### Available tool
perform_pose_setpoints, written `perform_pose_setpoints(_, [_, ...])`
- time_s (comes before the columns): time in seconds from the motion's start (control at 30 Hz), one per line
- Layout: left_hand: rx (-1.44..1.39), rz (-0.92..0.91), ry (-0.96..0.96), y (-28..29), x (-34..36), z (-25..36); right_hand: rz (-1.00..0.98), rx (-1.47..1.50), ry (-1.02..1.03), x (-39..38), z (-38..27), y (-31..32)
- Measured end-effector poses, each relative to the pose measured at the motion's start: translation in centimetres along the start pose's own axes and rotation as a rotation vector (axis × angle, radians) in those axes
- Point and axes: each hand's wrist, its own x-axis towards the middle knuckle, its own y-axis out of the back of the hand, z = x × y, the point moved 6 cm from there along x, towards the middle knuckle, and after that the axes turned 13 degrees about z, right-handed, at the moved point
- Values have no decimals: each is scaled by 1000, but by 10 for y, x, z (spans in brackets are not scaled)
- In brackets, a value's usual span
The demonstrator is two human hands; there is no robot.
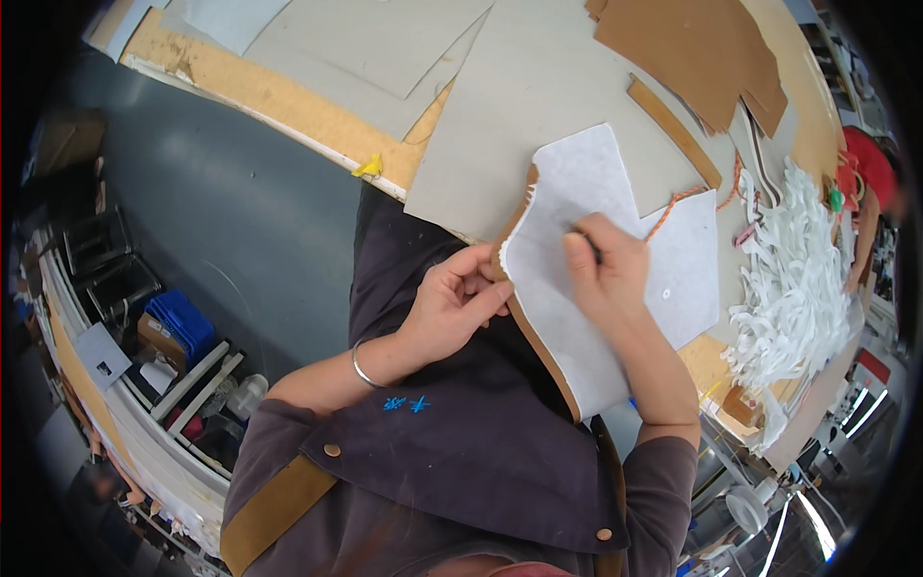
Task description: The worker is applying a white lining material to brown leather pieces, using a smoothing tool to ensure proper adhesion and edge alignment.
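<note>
A panel of brown material with a white backing point(567, 221) lies over the table edge and my lap, white side up. Its left border is a brown strip point(543, 338), with small pleats along the curve. My left hand point(457, 298) is closed, pinching that curved border between thumb and fingers. Over the middle of the panel, my right hand point(611, 264) is curled closed around something small and dark, mostly hidden by the fingers. Beside it, a twisted orange cord point(673, 207) runs across the table. Under the panel's right side lies another white piece point(694, 279) with a small round mark.
Grey sheets point(538, 77) cover much of the table. At the far right are stacked brown panels point(687, 53), a wooden strip point(676, 133) and a heap of white strips point(793, 288). A person in red point(870, 168) works beyond. Yellow tape point(368, 166) marks the table edge.
</note>
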Motion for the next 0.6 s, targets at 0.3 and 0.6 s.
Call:
perform_pose_setpoints(0.3, [761, -70, -853, 0, -4, 155, 574, -883, -293, 11, 134, 201])
perform_pose_setpoints(0.6, [1056, 194, -1277, -5, -65, 358, 274, -589, 223, 68, 110, 90])
